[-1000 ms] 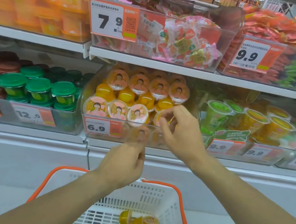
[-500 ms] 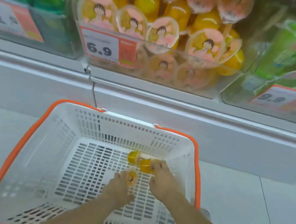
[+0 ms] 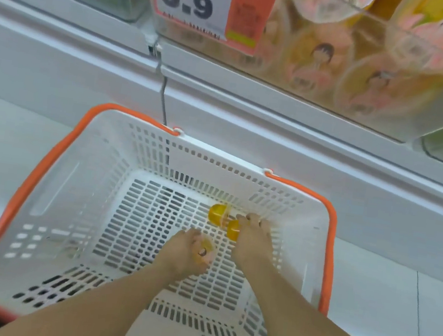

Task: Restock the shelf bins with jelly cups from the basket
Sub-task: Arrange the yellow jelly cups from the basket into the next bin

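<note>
Both hands down inside the white basket (image 3: 76, 193), near its far right corner. Left hand (image 3: 184, 256) curled round one jelly cup (image 3: 205, 251), lid facing up between thumb and fingers. Right hand (image 3: 254, 240) closing on a second cup (image 3: 233, 228), fingers bent over its top; whether fully gripped or only touched, hard to tell through the blur. A third cup (image 3: 217, 213) lying loose on the slotted floor, touching the second one and just beyond the right fingers (image 3: 250, 218). No other cups visible in the basket.

Risks, as judged from here: smooth rounded cups, one per hand, likely to slip from a shallow pinch on the way up. Third cup liable to roll aside if nudged as the second one lifts. Foil lids possibly dented by a hard squeeze. Knuckles or cup rims apt to catch the orange rim (image 3: 328, 238), very near the right wrist.

Room to move: open basket floor to the left, well apart from both hands; straight up the freest path. Clear shelf bin (image 3: 392, 100) above and ahead, already crowded with cups behind the price tag (image 3: 205, 2), its front wall to be cleared before any drop-in. White shelf ledge (image 3: 276, 124) jutting between basket and bin.
</note>
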